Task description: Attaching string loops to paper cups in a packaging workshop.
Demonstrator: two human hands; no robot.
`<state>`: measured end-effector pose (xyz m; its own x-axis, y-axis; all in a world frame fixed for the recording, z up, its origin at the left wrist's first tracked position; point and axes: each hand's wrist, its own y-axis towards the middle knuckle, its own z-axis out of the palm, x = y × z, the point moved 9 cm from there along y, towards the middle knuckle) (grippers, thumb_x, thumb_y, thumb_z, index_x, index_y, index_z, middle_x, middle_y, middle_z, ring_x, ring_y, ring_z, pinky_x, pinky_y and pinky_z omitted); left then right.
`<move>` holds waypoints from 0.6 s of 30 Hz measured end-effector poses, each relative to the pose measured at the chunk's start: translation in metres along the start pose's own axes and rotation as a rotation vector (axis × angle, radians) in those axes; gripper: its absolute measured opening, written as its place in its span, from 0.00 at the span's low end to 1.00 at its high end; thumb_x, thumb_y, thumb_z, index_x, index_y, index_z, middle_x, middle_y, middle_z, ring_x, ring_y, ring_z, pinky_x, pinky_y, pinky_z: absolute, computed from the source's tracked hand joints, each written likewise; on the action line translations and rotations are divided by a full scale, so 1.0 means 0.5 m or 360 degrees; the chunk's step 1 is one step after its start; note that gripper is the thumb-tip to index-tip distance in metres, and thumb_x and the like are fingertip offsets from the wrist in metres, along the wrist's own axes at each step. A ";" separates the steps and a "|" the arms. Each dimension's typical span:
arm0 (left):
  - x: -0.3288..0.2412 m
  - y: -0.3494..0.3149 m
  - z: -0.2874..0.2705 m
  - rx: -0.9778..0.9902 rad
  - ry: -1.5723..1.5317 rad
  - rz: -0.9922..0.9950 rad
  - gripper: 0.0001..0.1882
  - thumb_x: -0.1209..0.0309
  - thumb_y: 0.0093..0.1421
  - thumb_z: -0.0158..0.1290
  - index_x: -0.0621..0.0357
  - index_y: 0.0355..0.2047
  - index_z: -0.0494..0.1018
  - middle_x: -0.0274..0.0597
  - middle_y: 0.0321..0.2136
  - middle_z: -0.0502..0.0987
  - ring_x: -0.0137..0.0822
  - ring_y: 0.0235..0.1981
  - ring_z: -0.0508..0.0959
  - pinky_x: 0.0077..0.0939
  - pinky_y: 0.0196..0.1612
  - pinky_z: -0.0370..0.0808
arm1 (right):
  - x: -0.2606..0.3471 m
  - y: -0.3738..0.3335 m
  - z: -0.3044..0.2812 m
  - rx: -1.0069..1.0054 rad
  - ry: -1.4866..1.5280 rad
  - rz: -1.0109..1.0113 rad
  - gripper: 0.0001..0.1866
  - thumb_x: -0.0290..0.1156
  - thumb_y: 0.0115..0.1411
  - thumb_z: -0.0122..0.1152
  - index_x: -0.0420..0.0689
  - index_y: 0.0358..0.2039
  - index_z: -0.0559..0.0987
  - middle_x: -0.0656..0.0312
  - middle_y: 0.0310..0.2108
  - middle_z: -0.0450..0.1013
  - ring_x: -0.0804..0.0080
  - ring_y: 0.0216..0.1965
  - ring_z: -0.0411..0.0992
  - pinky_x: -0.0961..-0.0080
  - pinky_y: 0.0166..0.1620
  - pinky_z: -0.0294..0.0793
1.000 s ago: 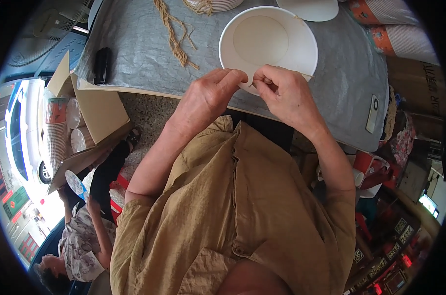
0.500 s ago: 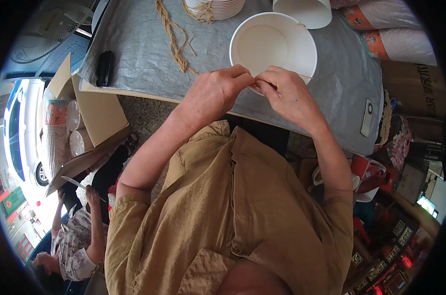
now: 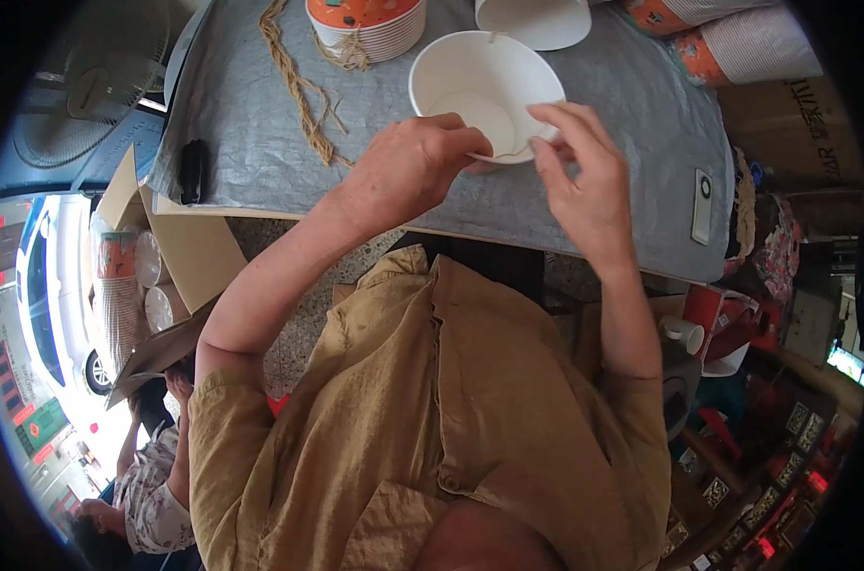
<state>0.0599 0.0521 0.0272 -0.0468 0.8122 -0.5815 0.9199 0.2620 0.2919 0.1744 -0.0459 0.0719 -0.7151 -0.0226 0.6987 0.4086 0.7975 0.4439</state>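
A white paper tub [image 3: 441, 81] sits tilted at the table's near side, its wide mouth facing me. My left hand [image 3: 408, 162] is closed, its fingertips pinching the near rim. A thin strand of twine [image 3: 513, 152] runs along that rim from the left fingertips toward the right thumb. At the tub's right edge, my right hand [image 3: 584, 171] has its thumb and fingers apart, their tips over the rim. Whether the right thumb touches the strand is too small to tell. A bit of twine also shows on the far rim.
A bundle of tan twine [image 3: 294, 90] lies left of a stack of orange-and-white tubs [image 3: 370, 38]. Behind stands another white tub [image 3: 536, 24]; sleeved cup stacks [image 3: 746, 52] lie at far right. A black object [image 3: 194, 171] rests near the left edge. A person [image 3: 151, 485] sits lower left.
My right hand has come away from the left and spread its fingers at the tub's right side. The tub has tilted toward me. The whole view has shifted a little.
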 end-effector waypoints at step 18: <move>-0.003 0.009 0.041 0.0139 -0.0428 -0.0202 0.08 0.79 0.60 0.60 0.61 0.41 0.82 0.44 0.34 0.82 0.36 0.28 0.84 0.27 0.30 0.80 | -0.172 -0.220 0.109 -0.0266 0.1052 0.0962 0.05 0.26 0.65 0.65 0.36 0.36 0.82 0.64 0.33 0.80 0.80 0.26 0.73 0.81 0.31 0.74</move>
<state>0.0720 0.0414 0.0140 -0.0695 0.6055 -0.7928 0.9437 0.2975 0.1445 0.1599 -0.0989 -0.0678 0.0972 -0.0111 0.9952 0.7217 0.6893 -0.0628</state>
